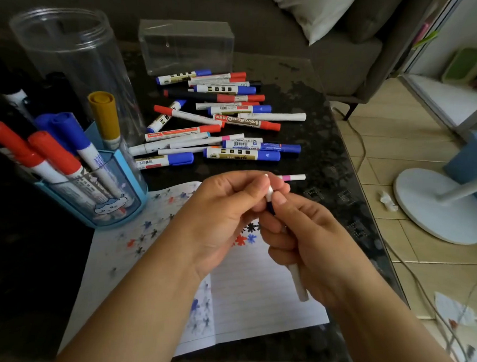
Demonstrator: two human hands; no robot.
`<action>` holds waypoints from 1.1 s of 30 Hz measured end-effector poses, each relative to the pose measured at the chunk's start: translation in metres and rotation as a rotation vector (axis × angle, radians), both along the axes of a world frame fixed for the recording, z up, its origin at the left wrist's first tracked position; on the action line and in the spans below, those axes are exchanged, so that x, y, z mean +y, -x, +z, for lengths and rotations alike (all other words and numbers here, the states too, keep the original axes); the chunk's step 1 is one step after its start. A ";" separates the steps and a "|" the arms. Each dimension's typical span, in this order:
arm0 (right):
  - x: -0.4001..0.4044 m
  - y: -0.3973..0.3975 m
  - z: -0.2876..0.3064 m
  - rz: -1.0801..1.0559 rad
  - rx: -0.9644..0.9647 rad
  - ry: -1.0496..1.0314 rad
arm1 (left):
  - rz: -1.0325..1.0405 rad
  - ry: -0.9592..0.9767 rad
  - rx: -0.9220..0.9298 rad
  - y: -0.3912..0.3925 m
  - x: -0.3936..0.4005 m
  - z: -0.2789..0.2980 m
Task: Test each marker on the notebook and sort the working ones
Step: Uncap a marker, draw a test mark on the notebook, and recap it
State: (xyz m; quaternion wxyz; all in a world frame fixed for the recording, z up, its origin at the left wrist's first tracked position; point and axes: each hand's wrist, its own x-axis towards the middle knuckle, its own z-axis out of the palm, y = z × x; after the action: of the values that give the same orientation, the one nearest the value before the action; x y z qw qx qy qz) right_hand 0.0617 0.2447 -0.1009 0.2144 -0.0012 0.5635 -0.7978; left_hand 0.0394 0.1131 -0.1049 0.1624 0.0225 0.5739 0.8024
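My right hand (300,241) grips a slim white marker (298,283) over the open notebook (264,297); its barrel sticks out below my fist. My left hand (228,214) pinches the marker's white cap (269,191) at the top end, where a dark tip section shows. The notebook pages carry several red, blue and black star-shaped test marks (245,236). A pile of several loose markers (218,118) lies on the dark table beyond my hands. A blue pen holder (128,191) at the left holds several red, blue and yellow capped markers upright.
A tall clear jar (71,62) and a clear plastic box (186,45) stand at the back. A thin white-and-pink marker (293,177) lies just behind my hands. The table's right edge drops to a tiled floor with a white fan base (435,207) and cables.
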 end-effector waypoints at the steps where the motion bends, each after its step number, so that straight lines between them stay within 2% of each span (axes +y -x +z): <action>1: -0.001 0.000 0.000 -0.016 0.035 -0.049 | 0.028 -0.012 -0.012 0.000 0.001 -0.001; 7: -0.003 0.005 -0.010 -0.136 0.267 -0.450 | 0.200 -0.014 -0.104 -0.001 0.011 -0.005; 13: -0.013 0.010 -0.030 -0.304 0.803 -0.988 | 0.388 0.049 -0.241 -0.002 0.022 -0.012; 16: -0.012 0.009 -0.039 -0.312 0.924 -1.135 | 0.495 0.015 -0.278 0.004 0.012 -0.009; 18: -0.005 0.006 -0.035 -0.265 0.772 -1.075 | 0.518 0.005 -0.267 0.007 0.000 -0.004; 20: 0.005 0.006 -0.024 -0.123 0.480 -0.977 | 0.496 0.055 -0.240 0.009 -0.009 -0.002; 23: 0.015 0.005 -0.009 -0.034 0.186 -0.678 | 0.426 0.282 -0.156 0.009 -0.015 -0.004; 25: 0.019 0.003 -0.006 -0.075 0.093 -0.443 | 0.386 0.498 -0.053 0.009 -0.019 -0.006; 28: 0.020 0.002 -0.005 -0.112 0.023 -0.219 | 0.312 0.789 0.120 0.008 -0.025 -0.003; 33: 0.023 0.003 -0.010 -0.090 -0.152 0.025 | 0.088 1.066 0.202 0.007 -0.025 -0.001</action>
State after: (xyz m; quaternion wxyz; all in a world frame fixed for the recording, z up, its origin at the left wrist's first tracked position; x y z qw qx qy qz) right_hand 0.0590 0.2677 -0.1108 0.2201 0.0820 0.5353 -0.8113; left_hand 0.0319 0.0883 -0.1058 0.0615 -0.0102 0.9144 0.4000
